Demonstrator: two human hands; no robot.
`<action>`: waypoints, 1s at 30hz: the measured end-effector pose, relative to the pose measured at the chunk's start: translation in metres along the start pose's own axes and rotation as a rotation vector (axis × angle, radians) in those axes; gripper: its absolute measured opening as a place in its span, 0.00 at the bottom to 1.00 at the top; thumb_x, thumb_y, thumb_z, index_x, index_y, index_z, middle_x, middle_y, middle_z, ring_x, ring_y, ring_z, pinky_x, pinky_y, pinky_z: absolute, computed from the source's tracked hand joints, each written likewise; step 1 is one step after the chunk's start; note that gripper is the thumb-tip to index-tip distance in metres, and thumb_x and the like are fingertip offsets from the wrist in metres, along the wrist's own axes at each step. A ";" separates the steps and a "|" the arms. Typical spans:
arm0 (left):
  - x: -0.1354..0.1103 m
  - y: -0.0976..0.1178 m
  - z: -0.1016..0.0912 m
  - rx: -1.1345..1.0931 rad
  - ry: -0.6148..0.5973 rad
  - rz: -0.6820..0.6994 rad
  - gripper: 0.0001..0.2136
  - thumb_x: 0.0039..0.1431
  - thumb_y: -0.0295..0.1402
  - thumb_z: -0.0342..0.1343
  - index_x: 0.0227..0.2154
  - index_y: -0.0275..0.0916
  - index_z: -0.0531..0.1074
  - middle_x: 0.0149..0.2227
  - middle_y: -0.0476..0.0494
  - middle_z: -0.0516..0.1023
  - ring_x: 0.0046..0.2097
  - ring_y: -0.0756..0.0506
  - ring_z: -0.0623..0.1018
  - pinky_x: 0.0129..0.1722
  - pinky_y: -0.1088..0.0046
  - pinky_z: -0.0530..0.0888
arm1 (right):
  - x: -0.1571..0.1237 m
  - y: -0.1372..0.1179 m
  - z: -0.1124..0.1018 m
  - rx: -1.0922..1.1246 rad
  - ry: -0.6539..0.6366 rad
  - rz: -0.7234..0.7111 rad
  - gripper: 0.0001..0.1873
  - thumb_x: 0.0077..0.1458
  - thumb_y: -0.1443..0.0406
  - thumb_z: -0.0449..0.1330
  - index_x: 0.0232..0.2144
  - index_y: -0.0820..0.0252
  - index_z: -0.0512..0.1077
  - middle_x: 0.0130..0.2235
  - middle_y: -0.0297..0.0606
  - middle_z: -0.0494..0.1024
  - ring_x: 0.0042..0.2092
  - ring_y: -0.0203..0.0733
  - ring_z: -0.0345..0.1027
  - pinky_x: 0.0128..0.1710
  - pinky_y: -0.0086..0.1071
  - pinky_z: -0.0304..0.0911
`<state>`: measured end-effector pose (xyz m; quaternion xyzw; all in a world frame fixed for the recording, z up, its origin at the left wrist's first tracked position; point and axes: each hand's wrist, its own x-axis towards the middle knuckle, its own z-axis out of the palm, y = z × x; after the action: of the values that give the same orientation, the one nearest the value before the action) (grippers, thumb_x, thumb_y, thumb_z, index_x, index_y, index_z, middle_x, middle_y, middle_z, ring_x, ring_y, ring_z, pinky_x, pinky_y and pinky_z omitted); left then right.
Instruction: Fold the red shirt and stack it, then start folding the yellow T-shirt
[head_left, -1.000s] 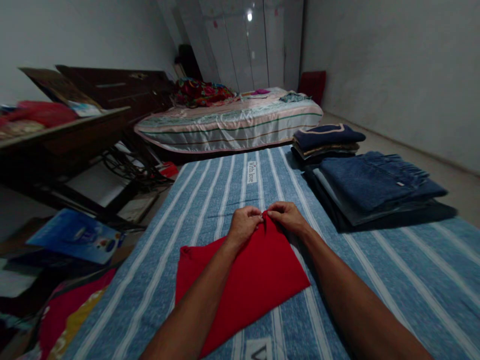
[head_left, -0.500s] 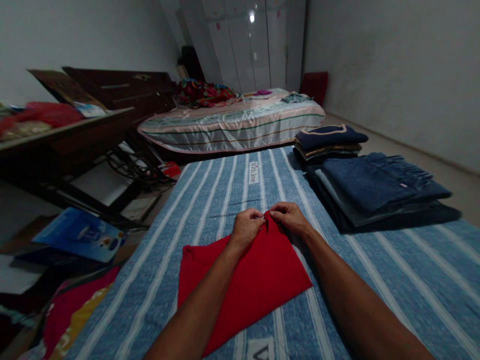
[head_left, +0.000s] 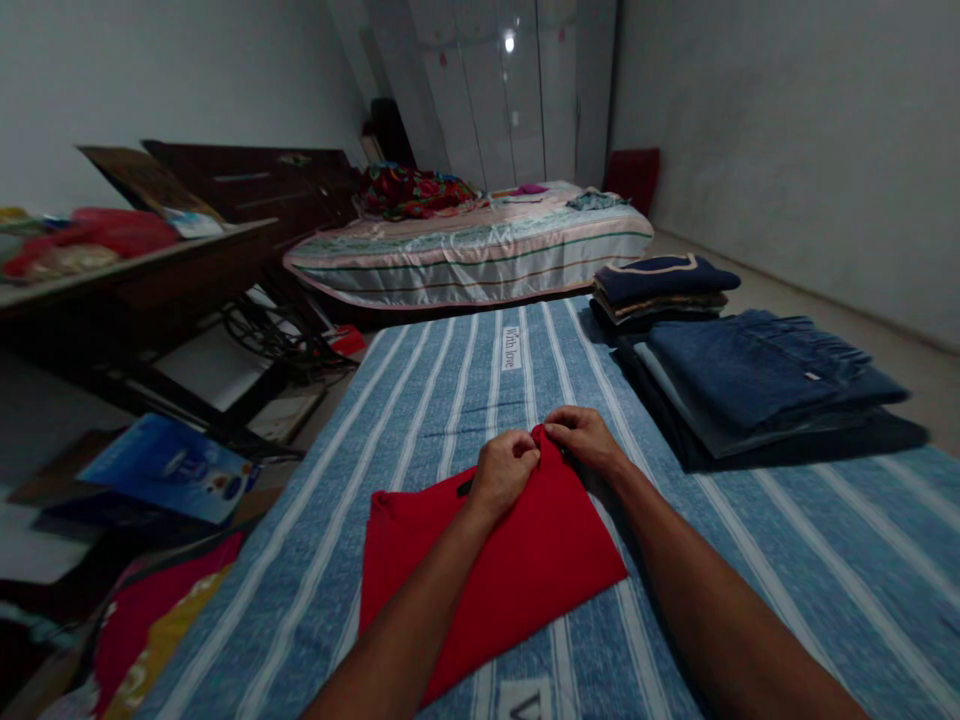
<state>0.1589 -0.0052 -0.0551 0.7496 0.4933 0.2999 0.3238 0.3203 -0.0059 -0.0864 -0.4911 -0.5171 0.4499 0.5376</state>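
Observation:
A folded red garment (head_left: 547,560), its exact kind unclear, lies flat on a blue-and-white striped bedsheet (head_left: 420,400). My right hand (head_left: 585,437) pinches its far right corner between thumb and fingers. Just left of that, my left hand (head_left: 506,470) has its fingers closed on the upper edge of the same cloth. A small black tag (head_left: 466,488) shows at that edge beside the left hand. My left forearm covers part of the garment's middle.
On the right lie folded jeans (head_left: 757,365) on other dark clothes, with a smaller clothes stack (head_left: 664,280) behind. Beyond is a bed (head_left: 465,260). A desk (head_left: 225,235) and a blue box (head_left: 169,465) stand left.
My left hand has slid slightly nearer along the cloth, and the black tag has come into view. My right hand keeps its pinch on the corner. The camera view shifted a little.

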 end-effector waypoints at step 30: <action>-0.013 -0.015 0.025 -0.094 0.033 0.148 0.21 0.46 0.18 0.52 0.45 0.39 0.67 0.48 0.41 0.71 0.45 0.46 0.76 0.33 0.76 0.74 | -0.008 -0.009 0.006 -0.826 0.043 0.043 0.18 0.54 0.52 0.55 0.37 0.55 0.78 0.30 0.39 0.79 0.33 0.44 0.71 0.29 0.30 0.54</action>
<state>0.1654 -0.0176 -0.0841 0.7629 0.4271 0.3583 0.3273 0.3135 -0.0140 -0.0789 -0.6854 -0.6325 0.2054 0.2967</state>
